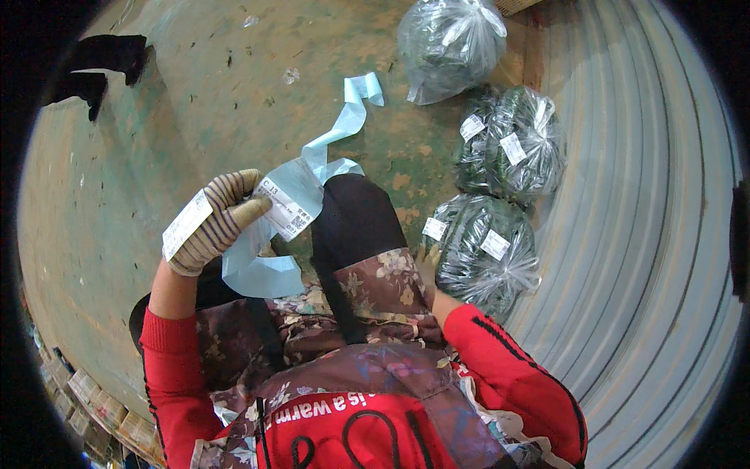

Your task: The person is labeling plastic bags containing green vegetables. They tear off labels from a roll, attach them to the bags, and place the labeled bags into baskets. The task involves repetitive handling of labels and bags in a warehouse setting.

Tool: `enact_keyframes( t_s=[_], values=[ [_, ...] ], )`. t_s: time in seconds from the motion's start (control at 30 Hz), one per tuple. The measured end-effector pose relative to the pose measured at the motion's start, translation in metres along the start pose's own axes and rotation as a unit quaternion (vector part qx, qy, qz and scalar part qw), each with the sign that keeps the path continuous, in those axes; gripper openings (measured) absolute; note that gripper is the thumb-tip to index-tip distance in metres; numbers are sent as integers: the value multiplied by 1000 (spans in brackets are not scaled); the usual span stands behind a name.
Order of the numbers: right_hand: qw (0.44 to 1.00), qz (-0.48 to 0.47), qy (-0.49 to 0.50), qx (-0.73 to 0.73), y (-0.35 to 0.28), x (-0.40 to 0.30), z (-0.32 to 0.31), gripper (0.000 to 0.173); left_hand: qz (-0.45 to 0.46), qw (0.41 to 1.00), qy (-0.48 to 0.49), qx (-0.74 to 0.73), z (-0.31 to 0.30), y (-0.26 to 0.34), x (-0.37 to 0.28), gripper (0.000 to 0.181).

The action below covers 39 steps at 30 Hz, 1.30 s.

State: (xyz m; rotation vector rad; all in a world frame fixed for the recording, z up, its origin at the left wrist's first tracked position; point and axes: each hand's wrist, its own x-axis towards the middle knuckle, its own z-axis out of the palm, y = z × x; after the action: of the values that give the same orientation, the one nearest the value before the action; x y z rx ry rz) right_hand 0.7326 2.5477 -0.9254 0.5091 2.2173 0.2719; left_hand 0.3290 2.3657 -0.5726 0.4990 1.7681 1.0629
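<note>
My left hand [225,220], in a striped knit glove, pinches a strip of printed labels on pale blue backing [345,120]. At the held part sits a white label [287,208] with writing and a printed code. Another white label [186,224] is stuck across the back of this glove. The strip trails over my knee and onto the floor. Down beside my right knee, my right hand [429,264] is blurred and partly hidden, close against a clear plastic bag of dark green produce [486,252]. Two white labels are on that bag; whether my fingers grip it is unclear.
Beyond it lie more filled bags, a labelled pair [510,140] and a tied bag [451,50]. A corrugated metal wall [633,234] runs along the right. Dark-clad legs [105,61] stand at upper left. Stacked packs [105,404] are at lower left.
</note>
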Motion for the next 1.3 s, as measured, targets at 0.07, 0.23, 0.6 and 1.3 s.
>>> enact_keyframes(
  t_s=[0.07,0.23,0.6,1.3],
  values=[
    [998,-34,-45,42,0,-19,-24,48,19,999,32,28,-2,-10,-2,33],
    [997,-26,-48,58,43,30,-105,47,40,998,51,13,10,7,2,27],
    [947,-98,132,276,34,138,-163,40,159,984,12,77,-21,58,-44,38],
    [774,-224,-32,591,138,-130,-519,44,160,893,304,-292,-33,186,-242,35]
  ],
)
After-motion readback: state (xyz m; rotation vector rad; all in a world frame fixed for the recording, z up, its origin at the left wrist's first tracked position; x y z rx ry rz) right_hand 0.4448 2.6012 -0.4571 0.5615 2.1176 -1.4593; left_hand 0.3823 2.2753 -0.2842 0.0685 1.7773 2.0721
